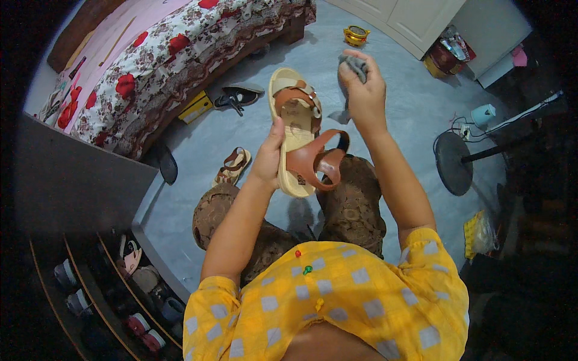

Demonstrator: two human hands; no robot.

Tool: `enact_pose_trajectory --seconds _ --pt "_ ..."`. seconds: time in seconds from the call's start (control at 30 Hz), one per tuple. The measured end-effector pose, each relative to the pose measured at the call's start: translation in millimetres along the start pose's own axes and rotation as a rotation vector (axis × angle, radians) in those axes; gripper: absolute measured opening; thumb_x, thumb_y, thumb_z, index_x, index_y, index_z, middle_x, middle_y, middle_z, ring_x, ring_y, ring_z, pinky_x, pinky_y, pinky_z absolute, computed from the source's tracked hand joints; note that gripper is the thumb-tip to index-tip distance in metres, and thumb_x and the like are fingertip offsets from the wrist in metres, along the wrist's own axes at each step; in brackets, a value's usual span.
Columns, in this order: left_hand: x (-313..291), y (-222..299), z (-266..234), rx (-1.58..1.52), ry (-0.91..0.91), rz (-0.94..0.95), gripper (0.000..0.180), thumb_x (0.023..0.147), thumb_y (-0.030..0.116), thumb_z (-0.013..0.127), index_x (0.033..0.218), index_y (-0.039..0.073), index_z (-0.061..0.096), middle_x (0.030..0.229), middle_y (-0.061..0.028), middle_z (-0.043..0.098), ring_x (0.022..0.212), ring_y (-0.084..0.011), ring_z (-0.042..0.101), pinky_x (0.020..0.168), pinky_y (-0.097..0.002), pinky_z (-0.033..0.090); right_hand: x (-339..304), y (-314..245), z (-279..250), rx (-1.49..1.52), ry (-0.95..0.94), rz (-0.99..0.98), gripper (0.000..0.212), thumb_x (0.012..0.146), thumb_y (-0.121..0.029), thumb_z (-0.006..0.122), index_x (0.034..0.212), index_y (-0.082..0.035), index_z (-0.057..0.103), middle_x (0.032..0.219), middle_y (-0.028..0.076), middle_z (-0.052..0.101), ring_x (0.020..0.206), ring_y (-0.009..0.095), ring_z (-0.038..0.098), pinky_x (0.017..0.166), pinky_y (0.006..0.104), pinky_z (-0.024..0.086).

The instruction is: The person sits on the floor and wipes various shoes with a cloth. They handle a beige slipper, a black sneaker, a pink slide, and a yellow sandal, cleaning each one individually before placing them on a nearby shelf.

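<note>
- The left hand [269,157] grips the cream sandal [296,132] by its edge near the heel, thumb pressed up along the sole's side and the fingers curled behind, out of sight; the sandal is held up over the knees, toe pointing away, with its brown straps [313,159] hanging loose at the heel end.
- The right hand [363,90] is closed around a bunched grey cloth [354,65], fingers pressed together on it, just beside the sandal's toe.
- In my judgement, wiping goes best with the sole braced firmly and the cloth drawn along the footbed, lifting the loose straps aside so they do not snag.
- On the floor to the left lie a brown sandal [231,166] and a black shoe [236,96] beside the floral bed [174,42].
- A shoe rack [114,289] stands lower left.
- A fan base [454,162] sits well apart on the right; nothing crowds the hands.
</note>
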State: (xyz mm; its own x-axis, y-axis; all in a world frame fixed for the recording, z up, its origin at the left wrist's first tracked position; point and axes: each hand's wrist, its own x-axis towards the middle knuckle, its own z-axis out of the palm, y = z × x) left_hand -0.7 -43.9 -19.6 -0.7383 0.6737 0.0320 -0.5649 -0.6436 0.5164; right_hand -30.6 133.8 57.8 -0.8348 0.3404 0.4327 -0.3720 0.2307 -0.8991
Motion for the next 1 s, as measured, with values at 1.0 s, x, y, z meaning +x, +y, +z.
enact_pose_trajectory --seconds 1.0 --pt "2 8 -5 0.073 0.219 0.140 0.050 0.097 0.049 0.031 0.129 0.011 0.036 0.117 -0.0106 0.053 0.105 -0.0248 0.058 0.086 -0.0405 0.052 -59 0 20 -0.251 -0.633 -0.323 0.043 0.078 -0.019 0.063 0.115 -0.002 0.052 0.112 0.024 0.055 0.105 0.041 0.052 0.088 0.0433 0.043"
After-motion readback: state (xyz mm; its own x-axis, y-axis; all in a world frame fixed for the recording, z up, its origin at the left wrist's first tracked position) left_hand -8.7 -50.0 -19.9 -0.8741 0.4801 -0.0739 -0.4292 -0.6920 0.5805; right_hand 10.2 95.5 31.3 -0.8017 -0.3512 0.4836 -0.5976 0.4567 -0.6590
